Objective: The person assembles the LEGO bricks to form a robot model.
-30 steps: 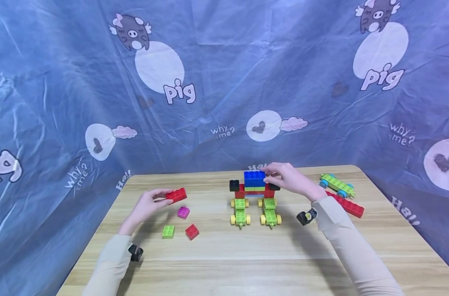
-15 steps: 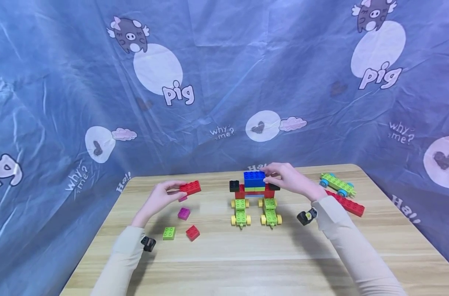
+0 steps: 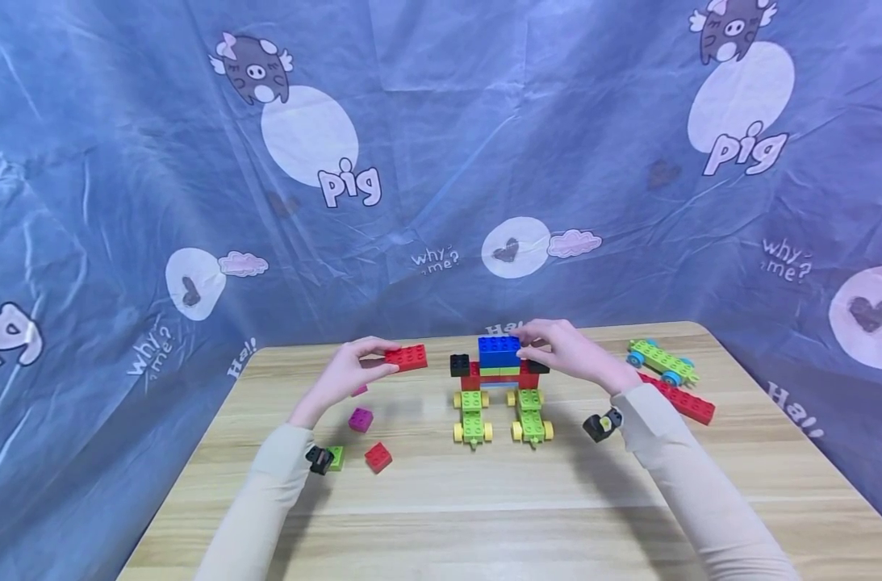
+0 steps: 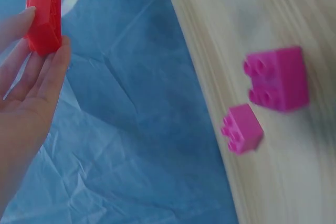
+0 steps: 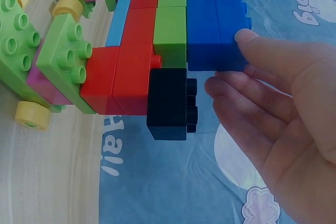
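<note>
My left hand pinches a long red brick by its left end, held above the table left of a built model. In the left wrist view that brick sits between thumb and fingertips. The model stands on green wheeled bases with yellow wheels. Above these come red bricks, light green bricks and a black brick at each end. Two stacked blue bricks form its top. My right hand pinches their right end, thumb on the upper one.
Left of the model lie a magenta brick, a second magenta brick, a small red brick and a green brick, partly hidden by the wrist camera. At right are a green car base and a long red piece.
My left hand has carried the long red brick rightward and slightly up in view, closer to the model. My right hand has stayed at the blue bricks.
</note>
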The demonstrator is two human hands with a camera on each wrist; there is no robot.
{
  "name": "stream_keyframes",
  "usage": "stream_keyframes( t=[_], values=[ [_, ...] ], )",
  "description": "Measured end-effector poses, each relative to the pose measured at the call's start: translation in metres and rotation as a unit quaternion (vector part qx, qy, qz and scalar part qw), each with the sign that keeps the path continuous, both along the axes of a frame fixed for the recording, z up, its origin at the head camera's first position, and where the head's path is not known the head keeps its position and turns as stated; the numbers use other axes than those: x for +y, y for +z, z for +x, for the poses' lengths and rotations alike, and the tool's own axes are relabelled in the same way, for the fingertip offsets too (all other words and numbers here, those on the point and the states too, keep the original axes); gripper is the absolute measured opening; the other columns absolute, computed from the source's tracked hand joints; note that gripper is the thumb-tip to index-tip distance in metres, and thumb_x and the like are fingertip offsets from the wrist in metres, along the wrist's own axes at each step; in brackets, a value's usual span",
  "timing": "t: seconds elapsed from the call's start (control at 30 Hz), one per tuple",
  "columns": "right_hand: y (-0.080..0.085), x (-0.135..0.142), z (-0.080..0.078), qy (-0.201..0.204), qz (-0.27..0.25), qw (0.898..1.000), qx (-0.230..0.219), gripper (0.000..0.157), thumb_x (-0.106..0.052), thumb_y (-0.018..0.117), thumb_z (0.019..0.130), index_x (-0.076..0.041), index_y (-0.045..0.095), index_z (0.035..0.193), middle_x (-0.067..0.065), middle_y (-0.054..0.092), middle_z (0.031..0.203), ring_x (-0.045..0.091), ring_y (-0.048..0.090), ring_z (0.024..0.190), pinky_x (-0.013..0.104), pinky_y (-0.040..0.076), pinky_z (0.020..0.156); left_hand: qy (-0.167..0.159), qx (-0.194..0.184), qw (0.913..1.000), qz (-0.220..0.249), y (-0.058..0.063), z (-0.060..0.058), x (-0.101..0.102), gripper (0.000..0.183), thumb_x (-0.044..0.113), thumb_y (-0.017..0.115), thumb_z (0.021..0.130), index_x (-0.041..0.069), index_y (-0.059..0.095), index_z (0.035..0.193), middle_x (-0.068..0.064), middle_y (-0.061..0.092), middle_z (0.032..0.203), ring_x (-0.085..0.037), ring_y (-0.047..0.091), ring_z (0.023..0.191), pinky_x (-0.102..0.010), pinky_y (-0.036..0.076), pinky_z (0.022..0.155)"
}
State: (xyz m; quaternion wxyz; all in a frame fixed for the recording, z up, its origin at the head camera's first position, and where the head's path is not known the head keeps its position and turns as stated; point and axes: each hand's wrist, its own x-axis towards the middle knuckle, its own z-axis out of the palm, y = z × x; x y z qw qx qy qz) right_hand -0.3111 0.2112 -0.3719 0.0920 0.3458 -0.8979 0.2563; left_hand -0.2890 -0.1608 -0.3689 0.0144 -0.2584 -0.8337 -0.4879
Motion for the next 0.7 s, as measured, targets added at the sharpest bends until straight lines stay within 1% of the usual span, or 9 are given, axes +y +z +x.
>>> stream_keyframes(
  t=[0.13,0.27,0.33,0.4,0.5,0.57,0.63,0.7],
  values=[
    [0.0,0.0,-0.001,0.001,-0.001,1.0,0.0,0.037,-0.022,0.065,0.088,-0.004,0.061,0.121,0.008,0.07,0.102,0.018,0.066,0.09,0.03,0.057,0.074,-0.013,0.016,0.9998,-0.003,0.004,-0.002,0.012,0.034,0.004,0.069,0.082,-0.003,0.064,0.114,-0.019,0.064,0.116,-0.032,0.062,0.106,-0.03,0.056,0.086],
    [-0.001,0.0,-0.001,0.002,-0.001,1.0,0.005,0.037,-0.021,0.065,0.088,-0.004,0.062,0.12,0.008,0.07,0.102,0.018,0.066,0.09,0.03,0.057,0.074,-0.025,0.028,0.9993,-0.007,0.007,-0.005,0.023,0.033,0.005,0.069,0.082,-0.001,0.064,0.114,-0.016,0.065,0.115,-0.028,0.063,0.105,-0.028,0.056,0.086],
    [0.0,0.0,-0.001,0.002,-0.001,1.0,0.005,0.037,-0.021,0.065,0.088,-0.004,0.062,0.12,0.008,0.07,0.102,0.018,0.066,0.09,0.03,0.057,0.074,-0.031,0.033,0.999,-0.006,0.004,-0.011,0.029,0.033,0.005,0.069,0.082,0.001,0.065,0.114,-0.015,0.065,0.115,-0.028,0.063,0.105,-0.028,0.056,0.087],
    [0.0,0.0,-0.001,0.003,0.0,1.0,0.003,0.037,-0.021,0.065,0.088,-0.003,0.061,0.12,0.007,0.07,0.102,0.018,0.066,0.09,0.03,0.057,0.073,-0.036,0.039,0.9986,-0.001,0.0,-0.018,0.033,0.032,0.006,0.069,0.082,0.003,0.065,0.114,-0.014,0.065,0.115,-0.027,0.063,0.104,-0.031,0.056,0.087],
    [0.001,-0.001,-0.001,0.003,0.001,1.0,0.0,0.038,-0.021,0.065,0.088,-0.003,0.061,0.121,0.008,0.07,0.102,0.018,0.066,0.089,0.029,0.057,0.073,-0.038,0.046,0.9983,0.0,-0.008,-0.029,0.039,0.032,0.011,0.071,0.082,0.009,0.066,0.114,-0.01,0.066,0.115,-0.023,0.063,0.104,-0.034,0.056,0.088],
    [0.001,-0.001,0.0,0.004,0.001,1.0,-0.002,0.038,-0.021,0.065,0.088,-0.003,0.061,0.121,0.007,0.07,0.102,0.018,0.066,0.089,0.027,0.057,0.072,-0.041,0.051,0.9979,0.0,-0.009,-0.033,0.043,0.032,0.015,0.072,0.082,0.012,0.067,0.114,-0.007,0.066,0.114,-0.02,0.064,0.103,-0.033,0.056,0.088],
    [0.002,-0.001,0.0,0.003,0.0,1.0,-0.004,0.037,-0.021,0.065,0.088,-0.004,0.062,0.121,0.007,0.07,0.102,0.017,0.066,0.089,0.025,0.057,0.071,-0.043,0.055,0.9976,-0.003,-0.009,-0.035,0.047,0.033,0.019,0.072,0.081,0.015,0.067,0.113,-0.004,0.067,0.113,-0.018,0.064,0.102,-0.03,0.056,0.087],
    [0.002,-0.001,0.0,0.002,-0.001,1.0,-0.004,0.037,-0.021,0.065,0.088,-0.004,0.062,0.121,0.007,0.07,0.101,0.017,0.066,0.089,0.024,0.056,0.07,-0.048,0.059,0.9971,-0.003,-0.009,-0.038,0.051,0.033,0.021,0.073,0.081,0.016,0.067,0.113,-0.004,0.067,0.113,-0.018,0.064,0.102,-0.028,0.056,0.087]
  ],
)
